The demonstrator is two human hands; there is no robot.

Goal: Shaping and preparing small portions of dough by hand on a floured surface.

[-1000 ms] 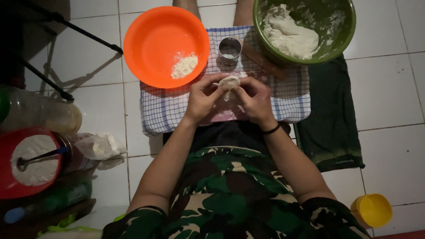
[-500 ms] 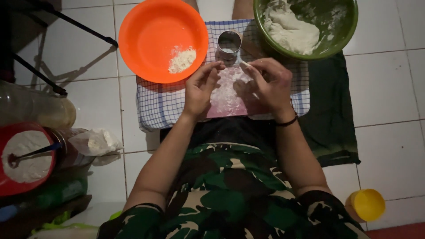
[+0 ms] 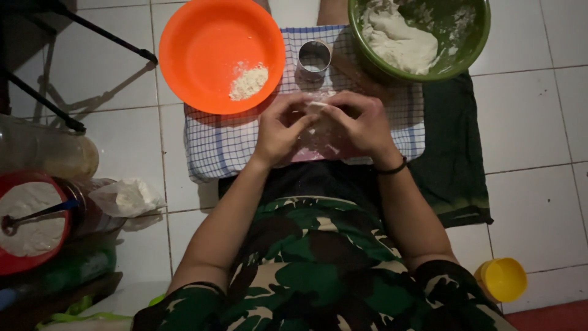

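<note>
1. The left hand (image 3: 283,130) and the right hand (image 3: 361,125) meet fingertip to fingertip, their fingers (image 3: 335,105) closed narrowly around a small piece of dough (image 3: 316,107) pinched between them.
2. Just beneath the fingers lies a floured pink mat (image 3: 318,147), on top of a blue checked cloth (image 3: 223,144) spread over the tiled floor (image 3: 533,122).
3. Just beyond the fingers stands a small metal cup (image 3: 314,58), near but not touching them.
4. Farther out, beyond the left hand, an orange bowl (image 3: 208,37) holds a small heap of crumbly white filling (image 3: 248,81); beyond the right hand a green bowl (image 3: 465,55) holds a large lump of dough (image 3: 398,43).
5. A yellow cup (image 3: 502,279) sits well apart, back beside the right elbow.
6. Risk, as a judgement: the soft piece may tear or stick to the fingers if pinched too hard, and a wide forward motion could knock over the metal cup.
</note>
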